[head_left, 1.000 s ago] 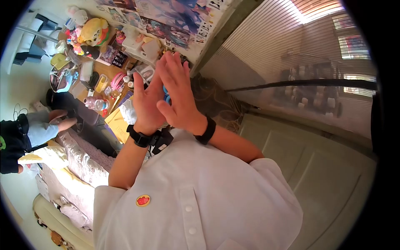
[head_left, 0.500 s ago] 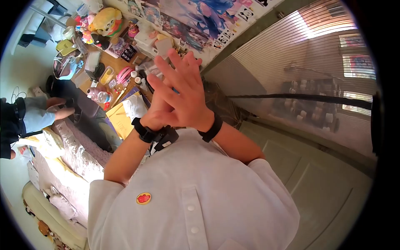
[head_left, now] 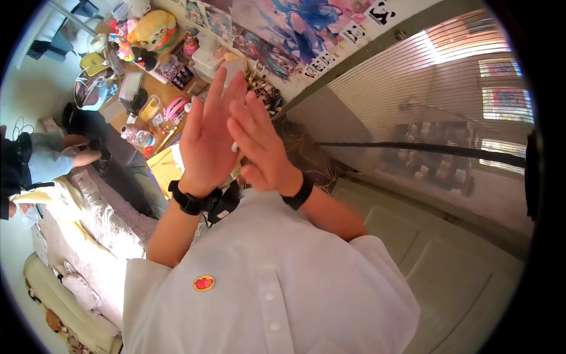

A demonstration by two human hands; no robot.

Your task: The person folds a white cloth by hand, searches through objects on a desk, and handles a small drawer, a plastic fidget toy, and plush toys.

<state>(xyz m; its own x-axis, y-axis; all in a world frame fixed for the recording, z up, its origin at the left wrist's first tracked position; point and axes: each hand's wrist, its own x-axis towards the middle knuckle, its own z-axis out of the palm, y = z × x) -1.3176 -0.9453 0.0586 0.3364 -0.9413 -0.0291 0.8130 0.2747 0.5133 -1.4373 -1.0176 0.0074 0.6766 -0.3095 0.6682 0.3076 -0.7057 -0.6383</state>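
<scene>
My left hand (head_left: 205,144) is raised before my chest, palm turned toward me and fingers stretched out. Close beside it, my right hand (head_left: 259,144) has its fingers extended and a little apart, overlapping the left palm's edge. Whether the two palms touch I cannot tell. A small white spot (head_left: 234,146) shows between them, too small to name. No other thing is seen in either hand. Each wrist wears a black band, the left wristband (head_left: 187,200) and the right wristband (head_left: 300,192). A black device (head_left: 223,203) sits near my left wrist.
A cluttered desk (head_left: 171,91) stands beyond my hands, with a plastic bottle (head_left: 144,137), a pink headband-like thing (head_left: 175,108) and a yellow plush toy (head_left: 154,30). At left are a bed (head_left: 88,218) and another person's leg (head_left: 85,158). A ribbed translucent panel (head_left: 401,112) is at right.
My hands were pressed together, the right crossing over the left. They have moved apart somewhat, the left to the left with its palm now showing. The view has shifted slightly.
</scene>
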